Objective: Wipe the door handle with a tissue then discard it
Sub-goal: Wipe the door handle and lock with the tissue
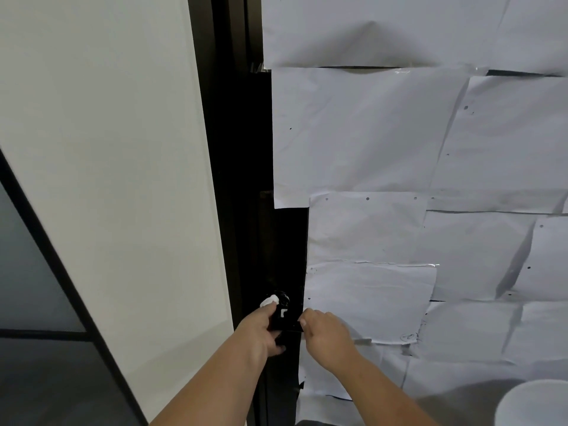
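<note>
A black door handle [284, 318] sits low on a dark door edge [285, 241]. My left hand [261, 330] is closed on a crumpled white tissue [269, 301] and presses it against the handle's round top. My right hand [325, 333] is at the handle's right end, its fingers curled on the lever tip. Much of the handle is hidden behind both hands.
Overlapping white paper sheets [399, 149] cover the door to the right. A white wall [107, 149] stands at the left, with a dark-framed glass panel [37, 302] below it. A round white object [534, 404] shows at the bottom right corner.
</note>
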`<control>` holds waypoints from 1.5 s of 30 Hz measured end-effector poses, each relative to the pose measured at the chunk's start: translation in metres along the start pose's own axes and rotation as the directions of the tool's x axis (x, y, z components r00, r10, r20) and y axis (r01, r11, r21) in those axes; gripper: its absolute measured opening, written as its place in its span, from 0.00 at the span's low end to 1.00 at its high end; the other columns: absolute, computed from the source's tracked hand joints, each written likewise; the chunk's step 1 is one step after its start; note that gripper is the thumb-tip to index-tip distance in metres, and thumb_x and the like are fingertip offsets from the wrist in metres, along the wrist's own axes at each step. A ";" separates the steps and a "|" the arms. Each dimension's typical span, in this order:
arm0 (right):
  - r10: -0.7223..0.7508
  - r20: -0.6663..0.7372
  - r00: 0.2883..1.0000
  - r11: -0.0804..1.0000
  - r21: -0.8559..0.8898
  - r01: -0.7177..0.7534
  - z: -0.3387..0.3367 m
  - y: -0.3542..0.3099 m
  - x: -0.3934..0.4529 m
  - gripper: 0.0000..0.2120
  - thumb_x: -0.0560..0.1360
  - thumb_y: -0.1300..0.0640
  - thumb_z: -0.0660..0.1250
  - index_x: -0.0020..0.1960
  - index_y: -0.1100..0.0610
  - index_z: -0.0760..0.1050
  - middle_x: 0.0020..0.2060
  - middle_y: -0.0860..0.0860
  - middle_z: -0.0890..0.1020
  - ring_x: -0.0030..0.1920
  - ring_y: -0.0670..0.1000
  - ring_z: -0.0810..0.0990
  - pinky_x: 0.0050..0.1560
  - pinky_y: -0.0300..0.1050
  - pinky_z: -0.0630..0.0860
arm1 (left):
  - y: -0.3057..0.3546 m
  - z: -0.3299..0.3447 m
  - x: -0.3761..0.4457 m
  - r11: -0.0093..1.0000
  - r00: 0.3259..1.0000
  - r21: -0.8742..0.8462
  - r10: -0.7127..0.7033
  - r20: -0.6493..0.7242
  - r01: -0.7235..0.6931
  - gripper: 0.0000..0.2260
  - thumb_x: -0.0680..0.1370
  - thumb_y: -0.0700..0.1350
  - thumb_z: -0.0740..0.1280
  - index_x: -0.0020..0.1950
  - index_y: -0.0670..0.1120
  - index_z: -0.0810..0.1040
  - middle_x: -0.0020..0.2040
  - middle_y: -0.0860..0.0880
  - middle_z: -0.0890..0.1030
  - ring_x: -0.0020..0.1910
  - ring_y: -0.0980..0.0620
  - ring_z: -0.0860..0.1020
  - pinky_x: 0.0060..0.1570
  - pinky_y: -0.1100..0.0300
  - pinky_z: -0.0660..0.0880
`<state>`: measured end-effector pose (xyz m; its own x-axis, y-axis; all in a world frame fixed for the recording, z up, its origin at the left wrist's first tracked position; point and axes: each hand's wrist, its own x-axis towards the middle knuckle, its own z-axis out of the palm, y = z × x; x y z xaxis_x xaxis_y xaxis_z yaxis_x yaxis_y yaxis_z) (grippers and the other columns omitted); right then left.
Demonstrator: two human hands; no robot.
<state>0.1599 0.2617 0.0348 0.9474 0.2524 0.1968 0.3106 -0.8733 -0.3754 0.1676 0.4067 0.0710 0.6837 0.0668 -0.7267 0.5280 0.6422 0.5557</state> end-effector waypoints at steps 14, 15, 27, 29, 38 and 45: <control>0.012 0.000 1.000 1.000 -0.001 -0.012 0.003 0.000 0.000 0.09 0.78 0.59 0.55 0.54 0.52 0.72 0.46 0.50 0.80 0.45 0.53 0.74 0.41 0.47 0.68 | -0.011 -0.001 0.001 0.347 0.631 0.814 0.775 0.031 -0.466 0.03 0.73 0.43 0.73 0.45 0.47 0.83 0.38 0.51 0.82 0.35 0.56 0.77 0.28 0.68 0.67; 0.015 -0.002 1.000 1.000 0.001 -0.015 0.003 0.000 0.001 0.09 0.78 0.59 0.55 0.54 0.51 0.72 0.46 0.50 0.80 0.45 0.53 0.74 0.42 0.48 0.69 | -0.009 -0.001 0.003 0.335 0.635 0.828 0.772 0.033 -0.450 0.03 0.72 0.44 0.73 0.45 0.47 0.82 0.38 0.51 0.82 0.35 0.55 0.78 0.28 0.67 0.67; 0.012 0.040 0.999 1.000 0.002 -0.012 -0.002 -0.003 -0.001 0.09 0.76 0.60 0.54 0.52 0.52 0.70 0.46 0.51 0.79 0.41 0.52 0.67 0.40 0.48 0.66 | -0.002 -0.004 0.009 0.998 0.999 -0.047 0.032 0.007 -0.032 0.07 0.79 0.42 0.65 0.52 0.40 0.78 0.41 0.42 0.82 0.39 0.47 0.80 0.41 0.49 0.75; 0.003 0.041 0.999 1.000 0.006 -0.004 -0.002 -0.002 -0.002 0.08 0.76 0.60 0.54 0.51 0.52 0.70 0.46 0.51 0.79 0.43 0.53 0.70 0.41 0.48 0.66 | -0.006 -0.009 0.011 1.000 0.998 -0.010 -0.027 0.050 0.027 0.09 0.80 0.43 0.64 0.52 0.38 0.79 0.43 0.42 0.83 0.42 0.46 0.81 0.44 0.50 0.74; -0.002 0.026 1.000 1.000 0.007 0.002 -0.001 -0.001 -0.002 0.09 0.79 0.58 0.54 0.54 0.52 0.71 0.48 0.51 0.79 0.44 0.52 0.71 0.42 0.47 0.68 | 0.002 0.008 0.003 0.996 0.995 -0.036 0.076 -0.065 -0.079 0.11 0.79 0.44 0.66 0.43 0.37 0.74 0.39 0.39 0.76 0.36 0.43 0.75 0.39 0.53 0.77; -0.004 0.058 0.998 1.000 0.015 0.003 0.000 0.000 0.001 0.07 0.78 0.59 0.54 0.52 0.52 0.70 0.43 0.49 0.76 0.42 0.50 0.68 0.42 0.47 0.68 | -0.003 0.014 0.011 0.872 0.833 0.241 0.482 -0.272 -0.426 0.08 0.71 0.43 0.74 0.48 0.43 0.82 0.40 0.47 0.81 0.42 0.47 0.79 0.45 0.55 0.77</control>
<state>0.1605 0.2617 0.0353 0.9492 0.2790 0.1456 0.3142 -0.8662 -0.3886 0.1805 0.3953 0.0671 0.6866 0.5730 -0.4475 0.2910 0.3475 0.8914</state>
